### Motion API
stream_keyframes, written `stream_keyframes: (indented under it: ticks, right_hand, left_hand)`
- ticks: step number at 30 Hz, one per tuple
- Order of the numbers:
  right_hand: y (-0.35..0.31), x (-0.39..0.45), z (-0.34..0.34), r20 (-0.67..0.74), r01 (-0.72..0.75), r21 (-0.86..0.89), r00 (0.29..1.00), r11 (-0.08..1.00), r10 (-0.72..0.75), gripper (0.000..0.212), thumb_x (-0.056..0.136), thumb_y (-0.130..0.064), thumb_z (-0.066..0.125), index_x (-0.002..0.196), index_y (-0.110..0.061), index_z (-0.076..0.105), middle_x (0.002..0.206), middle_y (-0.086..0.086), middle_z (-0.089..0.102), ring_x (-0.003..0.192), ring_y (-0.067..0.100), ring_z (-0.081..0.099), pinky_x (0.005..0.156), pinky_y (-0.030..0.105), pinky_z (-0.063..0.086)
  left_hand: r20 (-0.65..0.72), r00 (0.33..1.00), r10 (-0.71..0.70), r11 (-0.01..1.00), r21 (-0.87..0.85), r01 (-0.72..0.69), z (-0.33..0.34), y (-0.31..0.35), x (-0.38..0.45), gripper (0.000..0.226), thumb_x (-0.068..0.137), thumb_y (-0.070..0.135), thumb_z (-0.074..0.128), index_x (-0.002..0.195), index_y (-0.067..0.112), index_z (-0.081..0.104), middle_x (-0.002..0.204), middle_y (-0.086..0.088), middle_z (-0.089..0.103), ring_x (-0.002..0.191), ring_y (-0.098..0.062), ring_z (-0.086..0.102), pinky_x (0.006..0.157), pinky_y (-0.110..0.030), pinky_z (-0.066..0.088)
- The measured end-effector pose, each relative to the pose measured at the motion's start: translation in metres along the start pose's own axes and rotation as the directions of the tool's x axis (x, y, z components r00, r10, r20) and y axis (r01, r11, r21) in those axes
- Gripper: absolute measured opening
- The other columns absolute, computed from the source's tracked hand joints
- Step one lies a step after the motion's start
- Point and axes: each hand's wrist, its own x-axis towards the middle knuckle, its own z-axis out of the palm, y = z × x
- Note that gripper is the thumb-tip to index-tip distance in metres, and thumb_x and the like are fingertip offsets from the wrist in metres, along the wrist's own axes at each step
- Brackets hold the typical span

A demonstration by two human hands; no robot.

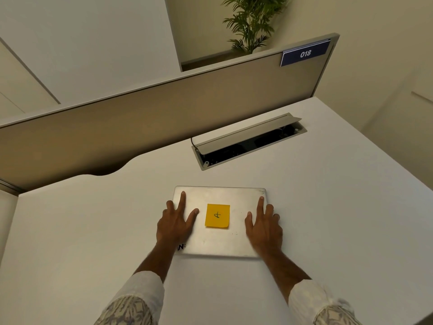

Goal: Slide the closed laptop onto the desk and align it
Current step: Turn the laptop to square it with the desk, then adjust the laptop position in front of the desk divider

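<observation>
Both hands, left (174,225) and right (264,227), lie flat with fingers spread on the closed laptop (220,240), one per side edge, likely to steer it square on the desk (328,207).

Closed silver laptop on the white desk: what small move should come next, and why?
Probably a slight clockwise twist. The closed silver laptop lies flat on the white desk under the left hand and right hand, askew to the open cable tray.

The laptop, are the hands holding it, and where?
Not gripped: both hands, left and right, press flat on the closed laptop's lid, near its left and right edges.
</observation>
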Motion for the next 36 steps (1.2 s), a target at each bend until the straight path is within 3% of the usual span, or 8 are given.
stream_keyframes:
  ticks: [8, 13, 15, 17, 21, 26, 31, 36]
  right_hand:
    - [0.000, 0.002, 0.003, -0.004, 0.001, -0.015, 1.000, 1.000, -0.001, 0.070, 0.096, -0.052, 0.039, 0.152, -0.014, 0.024, 0.121, 0.013, 0.051, 0.091, 0.027, 0.056, 0.059, 0.037, 0.054]
    - [0.003, 0.001, 0.006, -0.025, 0.014, -0.039, 1.000, 0.999, -0.015, 0.071, 0.096, -0.052, 0.039, 0.153, -0.013, 0.025, 0.125, 0.016, 0.053, 0.093, 0.028, 0.055, 0.066, 0.039, 0.053]
    - [0.004, 0.004, 0.005, -0.051, 0.024, -0.059, 0.998, 0.998, -0.027, 0.073, 0.096, -0.052, 0.038, 0.155, -0.012, 0.022, 0.140, 0.020, 0.048, 0.103, 0.032, 0.055, 0.078, 0.045, 0.052]
    - [0.005, 0.005, 0.003, -0.060, 0.028, -0.061, 0.998, 0.998, -0.032, 0.075, 0.096, -0.052, 0.036, 0.157, -0.013, 0.016, 0.155, 0.021, 0.034, 0.119, 0.037, 0.051, 0.092, 0.050, 0.048]
    - [0.008, -0.001, -0.004, -0.079, 0.093, -0.099, 0.992, 0.991, -0.101, 0.078, 0.095, -0.055, 0.025, 0.158, -0.013, 0.007, 0.166, 0.020, 0.011, 0.147, 0.043, 0.027, 0.113, 0.059, 0.033]
    - [0.006, -0.013, -0.009, -0.061, 0.099, -0.098, 0.993, 0.990, -0.106, 0.081, 0.095, -0.061, 0.022, 0.158, -0.011, 0.009, 0.166, 0.022, 0.005, 0.148, 0.045, 0.023, 0.115, 0.060, 0.031]
    - [0.000, -0.018, -0.019, 0.003, 0.069, -0.116, 0.998, 0.991, -0.069, 0.094, 0.086, -0.071, -0.004, 0.157, -0.012, 0.017, 0.157, 0.025, 0.031, 0.125, 0.037, 0.051, 0.100, 0.047, 0.049]
    - [0.000, -0.018, -0.012, 0.057, 0.042, -0.108, 0.998, 0.993, -0.036, 0.083, 0.094, -0.069, 0.024, 0.156, -0.014, 0.013, 0.144, 0.018, 0.039, 0.107, 0.027, 0.055, 0.083, 0.039, 0.057]
  left_hand:
    - [-0.065, 0.997, 0.040, 0.993, 0.114, -0.032, 0.001, -0.003, -0.002, 0.080, 0.094, 0.075, 0.020, 0.161, 0.032, 0.008, 0.123, -0.009, 0.047, 0.104, -0.025, 0.052, 0.077, -0.038, 0.051]
    - [-0.075, 0.996, 0.044, 0.987, 0.158, -0.032, 0.003, -0.004, -0.004, 0.088, 0.088, 0.083, 0.009, 0.161, 0.033, 0.005, 0.133, -0.011, 0.045, 0.107, -0.027, 0.050, 0.084, -0.041, 0.048]
    - [-0.087, 0.995, 0.039, 0.984, 0.177, -0.023, 0.006, -0.005, -0.006, 0.093, 0.087, 0.086, 0.015, 0.161, 0.032, 0.001, 0.159, -0.015, 0.027, 0.129, -0.033, 0.043, 0.103, -0.048, 0.040]
    - [-0.089, 0.995, 0.036, 0.987, 0.158, -0.022, 0.007, -0.006, -0.009, 0.098, 0.086, 0.087, 0.022, 0.161, 0.031, -0.006, 0.171, -0.010, -0.006, 0.153, -0.038, 0.016, 0.121, -0.056, 0.016]
    - [-0.101, 0.991, 0.084, 0.982, 0.179, -0.065, 0.004, -0.005, -0.014, 0.101, 0.083, 0.089, 0.020, 0.160, 0.032, -0.011, 0.168, -0.006, -0.022, 0.156, -0.035, -0.012, 0.123, -0.062, -0.004]
    - [-0.028, 1.000, 0.013, 0.988, 0.154, -0.008, -0.002, 0.001, -0.019, 0.100, 0.080, 0.092, 0.018, 0.158, 0.038, -0.015, 0.168, -0.012, -0.019, 0.156, -0.039, 0.002, 0.122, -0.063, 0.010]
    - [-0.017, 0.995, -0.097, 0.990, 0.101, 0.099, -0.010, 0.007, -0.018, 0.098, 0.079, 0.091, 0.017, 0.159, 0.040, -0.007, 0.153, -0.016, 0.030, 0.130, -0.032, 0.042, 0.098, -0.048, 0.045]
    - [0.042, 0.992, -0.119, 0.990, 0.087, 0.115, -0.009, 0.014, -0.018, 0.094, 0.081, 0.087, 0.015, 0.160, 0.037, 0.003, 0.133, -0.011, 0.039, 0.116, -0.027, 0.045, 0.089, -0.041, 0.051]
